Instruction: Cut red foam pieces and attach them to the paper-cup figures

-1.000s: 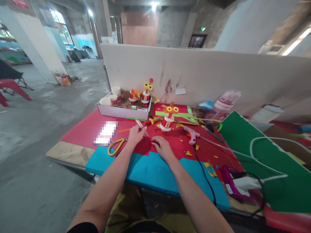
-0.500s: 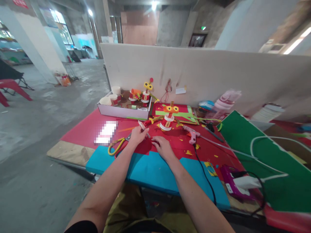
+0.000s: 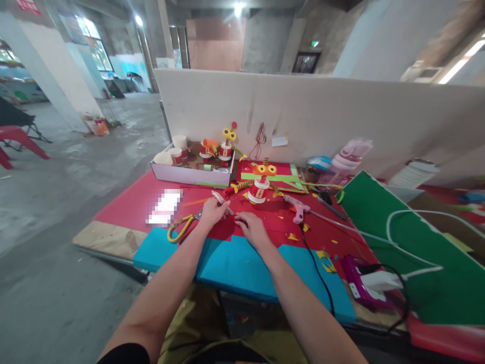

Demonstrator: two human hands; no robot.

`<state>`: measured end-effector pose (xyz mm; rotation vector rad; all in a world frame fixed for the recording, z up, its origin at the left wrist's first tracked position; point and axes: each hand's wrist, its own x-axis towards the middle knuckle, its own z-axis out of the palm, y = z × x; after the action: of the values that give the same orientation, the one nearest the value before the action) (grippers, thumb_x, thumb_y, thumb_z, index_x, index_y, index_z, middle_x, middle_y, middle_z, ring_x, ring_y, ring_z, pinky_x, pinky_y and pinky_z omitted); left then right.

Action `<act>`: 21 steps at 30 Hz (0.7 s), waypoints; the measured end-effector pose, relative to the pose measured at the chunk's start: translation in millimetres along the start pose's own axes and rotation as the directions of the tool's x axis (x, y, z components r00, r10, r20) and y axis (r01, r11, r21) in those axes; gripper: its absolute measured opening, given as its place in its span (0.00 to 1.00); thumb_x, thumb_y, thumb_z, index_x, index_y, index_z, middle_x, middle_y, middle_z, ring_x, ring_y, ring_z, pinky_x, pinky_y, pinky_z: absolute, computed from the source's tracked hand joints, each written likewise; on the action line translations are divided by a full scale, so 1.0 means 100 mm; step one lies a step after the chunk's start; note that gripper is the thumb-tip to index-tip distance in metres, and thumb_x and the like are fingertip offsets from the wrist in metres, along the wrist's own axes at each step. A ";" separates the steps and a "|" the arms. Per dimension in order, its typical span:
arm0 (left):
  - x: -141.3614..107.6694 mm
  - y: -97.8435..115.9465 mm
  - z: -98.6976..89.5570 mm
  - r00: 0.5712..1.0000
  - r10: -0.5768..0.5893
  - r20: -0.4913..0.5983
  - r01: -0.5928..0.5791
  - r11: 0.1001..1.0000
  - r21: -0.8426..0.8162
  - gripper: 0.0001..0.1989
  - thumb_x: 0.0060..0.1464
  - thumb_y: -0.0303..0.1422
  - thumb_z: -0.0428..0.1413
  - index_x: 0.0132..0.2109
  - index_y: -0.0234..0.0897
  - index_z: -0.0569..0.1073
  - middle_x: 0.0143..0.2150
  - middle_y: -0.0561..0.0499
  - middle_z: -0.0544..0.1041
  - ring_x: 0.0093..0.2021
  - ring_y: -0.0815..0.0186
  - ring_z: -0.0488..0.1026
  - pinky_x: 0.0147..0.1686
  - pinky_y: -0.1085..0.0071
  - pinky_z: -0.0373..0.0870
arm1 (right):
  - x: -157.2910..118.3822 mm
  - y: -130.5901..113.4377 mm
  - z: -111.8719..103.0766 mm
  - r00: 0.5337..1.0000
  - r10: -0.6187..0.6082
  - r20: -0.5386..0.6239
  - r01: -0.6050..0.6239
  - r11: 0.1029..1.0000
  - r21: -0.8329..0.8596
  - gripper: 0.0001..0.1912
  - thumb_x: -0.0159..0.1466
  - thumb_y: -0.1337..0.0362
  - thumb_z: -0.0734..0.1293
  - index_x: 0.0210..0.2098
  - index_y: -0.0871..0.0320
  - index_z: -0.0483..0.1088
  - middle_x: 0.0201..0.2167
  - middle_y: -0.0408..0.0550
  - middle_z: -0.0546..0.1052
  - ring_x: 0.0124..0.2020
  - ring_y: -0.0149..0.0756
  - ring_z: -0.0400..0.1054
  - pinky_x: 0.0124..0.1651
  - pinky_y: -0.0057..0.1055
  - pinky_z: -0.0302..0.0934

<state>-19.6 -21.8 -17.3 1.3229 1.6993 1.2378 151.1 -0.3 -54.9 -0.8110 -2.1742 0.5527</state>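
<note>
Bench (image 3: 113, 240), with a slim pen-like tool (image 3: 219, 196) in the left hand (image 3: 212, 212)

Bare wood shows at the bench's front left corner. Farther in from the left edge lies a white rectangle (image 3: 165, 207), blurred by pixels. Behind it, a white box (image 3: 189, 175) stands toward the back left corner, holding pale cups (image 3: 162, 158) and cup figures (image 3: 225, 151). Yellow-handled scissors (image 3: 182, 230) lie just beside the left forearm. The left hand's grip is closed around the pen-like tool, which slants near the bench's middle, its lower end toward the right hand (image 3: 250, 227). That hand's fingers are narrow and curled; I cannot tell whether its grip holds anything. A blue sheet (image 3: 242, 270) runs along the front edge. Behind the right hand, an orange-headed figure (image 3: 258, 192) stands on the red covering (image 3: 341, 233). Right of it lies a pink glue gun (image 3: 300, 210), with yellow scraps (image 3: 292, 236) nearby. A pink bottle (image 3: 345, 161) stands at the back edge. Toward the front right corner sits a purple power strip (image 3: 356, 285), beside a green board (image 3: 379, 217).
</note>
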 end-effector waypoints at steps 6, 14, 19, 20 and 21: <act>-0.09 -0.03 -0.02 1.000 0.004 -0.020 -0.003 0.998 0.057 0.16 0.54 0.41 0.53 0.25 0.35 0.73 0.21 0.49 0.76 0.19 0.67 0.72 0.23 0.73 0.69 | 0.00 0.04 0.03 1.000 -0.018 -0.016 0.018 1.000 -0.001 0.06 0.59 0.69 0.66 0.36 0.57 0.74 0.38 0.52 0.78 0.41 0.40 0.71 0.47 0.37 0.64; -0.23 -0.07 -0.06 0.995 0.071 -0.076 -0.059 0.987 0.151 0.15 0.55 0.41 0.52 0.27 0.37 0.73 0.22 0.50 0.77 0.21 0.66 0.74 0.29 0.72 0.71 | 0.00 0.04 0.04 0.999 -0.036 -0.030 0.035 0.999 -0.016 0.05 0.60 0.69 0.67 0.35 0.56 0.73 0.37 0.51 0.78 0.41 0.40 0.70 0.46 0.36 0.64; -0.32 -0.06 -0.04 0.975 0.155 -0.157 -0.110 0.958 0.265 0.14 0.55 0.41 0.52 0.28 0.37 0.73 0.26 0.48 0.78 0.32 0.62 0.77 0.35 0.70 0.71 | 0.00 0.03 0.03 0.999 -0.042 -0.029 0.042 0.999 -0.014 0.04 0.59 0.70 0.67 0.35 0.57 0.73 0.36 0.51 0.78 0.40 0.40 0.70 0.45 0.35 0.63; -0.34 -0.06 -0.03 0.970 0.173 -0.168 -0.120 0.951 0.285 0.14 0.55 0.41 0.52 0.28 0.37 0.73 0.27 0.48 0.78 0.33 0.62 0.77 0.35 0.70 0.71 | 0.00 0.03 0.03 0.999 -0.042 -0.028 0.042 0.999 -0.013 0.04 0.59 0.70 0.66 0.34 0.57 0.73 0.36 0.51 0.77 0.40 0.40 0.70 0.45 0.35 0.63; -0.35 -0.06 -0.03 0.967 0.186 -0.175 -0.128 0.945 0.301 0.14 0.55 0.41 0.52 0.27 0.37 0.72 0.28 0.48 0.78 0.34 0.61 0.77 0.36 0.70 0.70 | 0.00 0.03 0.02 0.999 -0.041 -0.027 0.041 0.999 -0.013 0.04 0.60 0.70 0.66 0.34 0.57 0.73 0.36 0.51 0.77 0.40 0.40 0.70 0.45 0.35 0.63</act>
<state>-14.1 -56.7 -23.9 1.5758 2.0099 1.2863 150.3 1.0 -58.1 -0.7744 -2.1666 0.5057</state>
